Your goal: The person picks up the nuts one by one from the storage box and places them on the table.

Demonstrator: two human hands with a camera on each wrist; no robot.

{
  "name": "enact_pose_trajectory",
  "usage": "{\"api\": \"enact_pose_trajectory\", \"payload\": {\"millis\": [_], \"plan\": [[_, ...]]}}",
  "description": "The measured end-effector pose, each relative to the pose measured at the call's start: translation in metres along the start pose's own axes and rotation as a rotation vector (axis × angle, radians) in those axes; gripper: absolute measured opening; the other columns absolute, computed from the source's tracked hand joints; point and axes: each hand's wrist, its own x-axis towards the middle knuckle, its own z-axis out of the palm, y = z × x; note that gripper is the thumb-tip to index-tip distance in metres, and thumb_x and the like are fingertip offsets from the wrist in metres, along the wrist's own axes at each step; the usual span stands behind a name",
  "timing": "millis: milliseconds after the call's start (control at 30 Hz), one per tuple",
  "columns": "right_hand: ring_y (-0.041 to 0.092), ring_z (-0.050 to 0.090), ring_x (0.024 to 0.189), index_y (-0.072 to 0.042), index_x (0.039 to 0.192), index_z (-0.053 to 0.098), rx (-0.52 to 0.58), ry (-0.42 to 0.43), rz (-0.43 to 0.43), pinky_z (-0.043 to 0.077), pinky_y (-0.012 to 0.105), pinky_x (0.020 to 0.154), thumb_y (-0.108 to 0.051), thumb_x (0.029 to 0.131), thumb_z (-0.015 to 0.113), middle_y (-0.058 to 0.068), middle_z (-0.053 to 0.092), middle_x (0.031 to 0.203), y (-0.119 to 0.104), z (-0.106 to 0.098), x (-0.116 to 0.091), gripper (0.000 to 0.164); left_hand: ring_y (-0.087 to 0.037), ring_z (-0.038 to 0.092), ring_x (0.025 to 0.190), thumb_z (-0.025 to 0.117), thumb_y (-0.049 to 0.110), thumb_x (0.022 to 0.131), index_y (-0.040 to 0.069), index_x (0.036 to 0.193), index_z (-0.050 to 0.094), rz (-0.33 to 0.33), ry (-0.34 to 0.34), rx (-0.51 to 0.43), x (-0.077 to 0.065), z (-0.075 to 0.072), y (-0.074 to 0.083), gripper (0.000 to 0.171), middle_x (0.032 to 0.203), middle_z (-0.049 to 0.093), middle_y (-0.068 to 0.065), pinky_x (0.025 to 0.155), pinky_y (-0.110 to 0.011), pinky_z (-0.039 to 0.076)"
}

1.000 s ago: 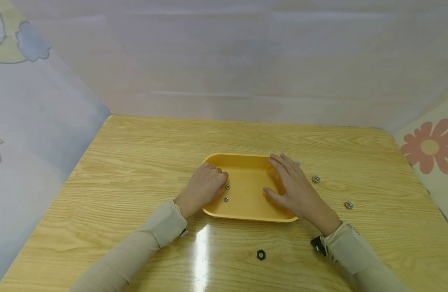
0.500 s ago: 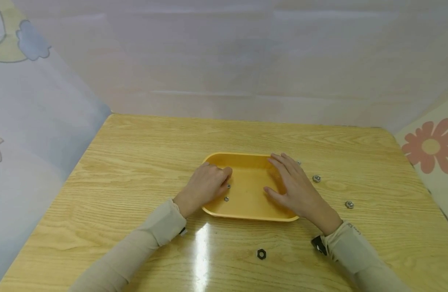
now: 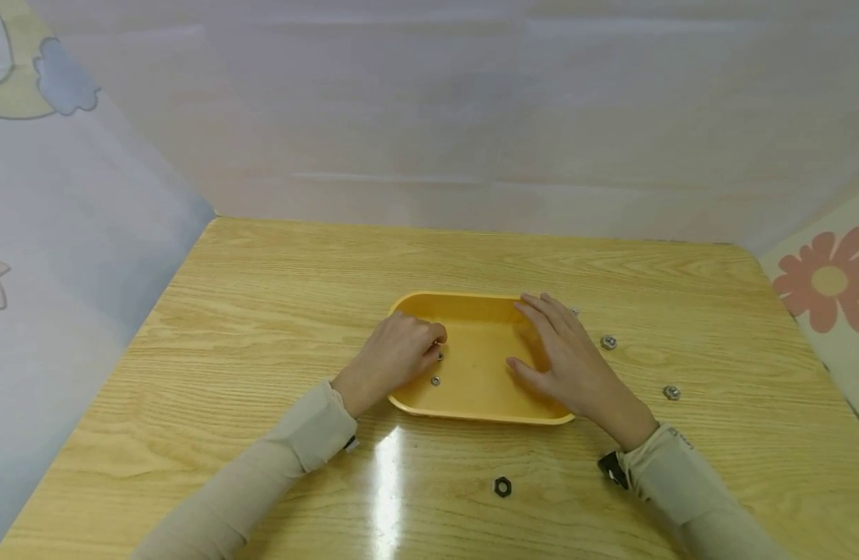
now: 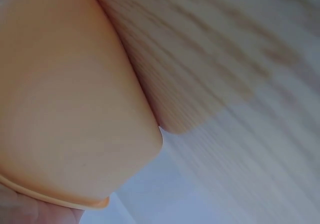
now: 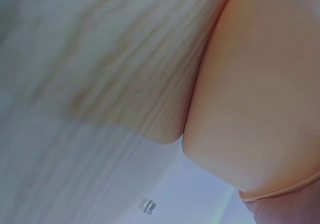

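Note:
A yellow tray point(image 3: 482, 389) sits on the wooden table. My left hand point(image 3: 394, 350) reaches over its left end with curled fingers. Thumb and forefinger meet around a small metal nut point(image 3: 436, 343), mostly hidden by the fingers. Two more small nuts lie on the tray floor beside that hand: one nut point(image 3: 440, 357) under the thumb, another nut point(image 3: 436, 381) nearer the front. Across the tray's right end rests my right hand point(image 3: 573, 365), fingers extended and thumb spread inside. Both wrist views look at the tray's outer wall point(image 4: 75, 109), a hand at its rim.
In front of the tray lies a black hex nut point(image 3: 502, 487). To the right are a silver nut point(image 3: 608, 342), another silver nut point(image 3: 671, 393) and a small metal piece point(image 3: 575, 312) partly behind the right hand. A pale curtain point(image 3: 429, 117) hangs behind the table.
The left thumb and forefinger have lifted and shifted slightly right, and a small nut shows between their tips. The right hand and tray stay in place.

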Motion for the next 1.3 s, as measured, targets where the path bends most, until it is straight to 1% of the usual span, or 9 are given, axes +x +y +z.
{"api": "enact_pose_trajectory", "payload": {"millis": [133,233,433,533,700,900,1100,1200,1300], "plan": [[0.046,0.027,0.145,0.0,0.148,0.039,0.007,-0.001,0.004,0.026,0.068,0.114,-0.032,0.085,0.077,0.02,0.036,0.155,0.0,0.0,0.0,0.08,-0.007,0.057,0.058,0.071,0.008,0.088,0.009,0.092,0.076,0.013,0.02,-0.016,-0.001,-0.001,0.0,0.006,0.082,0.077,-0.002,0.053,-0.019,0.049],[0.046,0.027,0.145,0.0,0.148,0.039,0.012,-0.003,0.009,0.026,0.068,0.114,-0.032,0.085,0.077,0.02,0.036,0.155,0.0,0.001,0.0,0.08,-0.007,0.056,0.057,0.072,0.009,0.088,0.008,0.089,0.075,0.031,0.035,-0.014,-0.002,-0.001,0.0,0.004,0.079,0.076,-0.001,0.054,-0.019,0.048],[0.045,0.026,0.146,0.0,0.149,0.037,0.033,-0.026,0.024,0.023,0.066,0.116,-0.032,0.087,0.075,0.019,0.035,0.156,0.0,0.001,-0.001,0.08,-0.006,0.055,0.054,0.075,0.012,0.085,0.01,0.083,0.075,0.059,0.07,0.032,-0.004,-0.001,-0.001,0.003,0.072,0.074,0.002,0.057,-0.021,0.049],[0.045,0.025,0.146,0.0,0.149,0.037,0.03,-0.031,0.029,0.023,0.066,0.117,-0.033,0.087,0.075,0.019,0.035,0.157,0.0,0.001,-0.001,0.08,-0.008,0.056,0.056,0.075,0.013,0.085,0.012,0.083,0.074,0.053,0.084,0.073,-0.005,-0.001,0.0,0.003,0.071,0.074,0.004,0.059,-0.024,0.047],[0.045,0.025,0.146,0.0,0.149,0.038,0.025,-0.025,0.026,0.024,0.066,0.116,-0.033,0.086,0.076,0.019,0.035,0.156,0.0,0.001,-0.001,0.08,-0.011,0.059,0.06,0.073,0.016,0.087,0.016,0.084,0.074,0.037,0.097,0.125,-0.006,-0.003,0.001,0.003,0.074,0.074,0.006,0.058,-0.024,0.038],[0.045,0.026,0.146,0.0,0.149,0.038,0.016,-0.021,0.021,0.024,0.066,0.116,-0.033,0.086,0.076,0.019,0.035,0.156,-0.001,0.0,-0.001,0.08,-0.012,0.062,0.062,0.074,0.015,0.086,0.016,0.083,0.073,0.037,0.128,0.138,-0.006,-0.005,0.001,0.004,0.074,0.075,0.006,0.059,-0.024,0.041],[0.045,0.025,0.146,-0.001,0.149,0.037,0.011,-0.029,0.022,0.024,0.065,0.116,-0.034,0.087,0.075,0.019,0.034,0.157,-0.001,-0.001,-0.001,0.081,-0.011,0.062,0.061,0.074,0.016,0.086,0.018,0.081,0.073,0.035,0.143,0.144,-0.007,-0.008,0.001,0.005,0.072,0.074,0.008,0.057,-0.022,0.036],[0.045,0.025,0.146,-0.001,0.15,0.037,0.007,-0.032,0.019,0.024,0.065,0.116,-0.035,0.087,0.075,0.019,0.034,0.157,0.0,0.0,-0.001,0.08,-0.011,0.064,0.064,0.073,0.017,0.087,0.018,0.083,0.074,0.031,0.144,0.15,-0.008,-0.011,0.0,0.004,0.074,0.075,0.007,0.06,-0.025,0.04],[0.045,0.026,0.146,-0.001,0.15,0.037,0.0,-0.031,0.014,0.024,0.064,0.117,-0.035,0.087,0.075,0.019,0.034,0.157,0.0,-0.001,-0.001,0.08,-0.013,0.067,0.068,0.072,0.018,0.088,0.018,0.086,0.075,0.025,0.148,0.164,-0.008,-0.014,-0.002,0.004,0.077,0.076,0.006,0.073,-0.032,0.049]]}}
